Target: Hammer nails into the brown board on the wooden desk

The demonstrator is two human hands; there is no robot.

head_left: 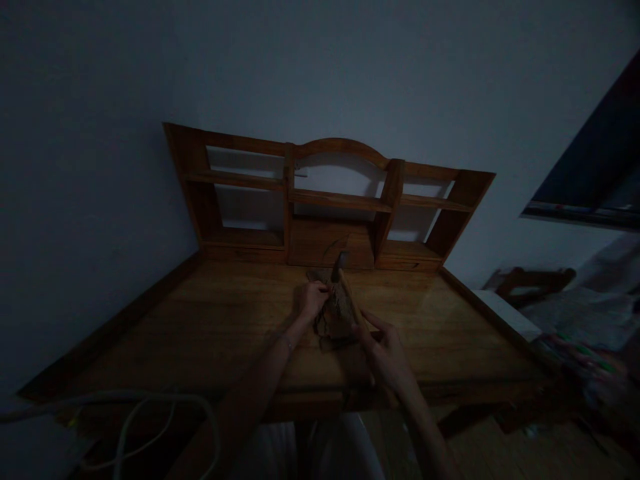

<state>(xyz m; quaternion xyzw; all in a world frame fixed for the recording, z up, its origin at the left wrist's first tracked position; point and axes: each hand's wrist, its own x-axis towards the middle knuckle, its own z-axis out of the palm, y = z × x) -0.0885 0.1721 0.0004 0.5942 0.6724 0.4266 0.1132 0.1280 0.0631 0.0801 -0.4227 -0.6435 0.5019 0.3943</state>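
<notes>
In dim light, my right hand [383, 343] is closed around a long wooden handle [354, 303] that slants up and away from me. A dark, blade-like piece [339, 267] shows at the far end of the handle; its exact kind is hard to make out. My left hand [315, 298] has its fingers pinched together at the left edge of a rough brown bundle [340, 313] with dark, cord-like strands. The bundle lies on the wooden desk [240, 313], between my hands. Whatever sits between my left fingertips is too dark to name.
A wooden shelf unit [340, 198] with open compartments stands along the desk's back, against the wall. Pale cables [165, 397] loop over the front left edge. To the right are a wooden chair back [537, 277] and a heap of cloth [585, 360].
</notes>
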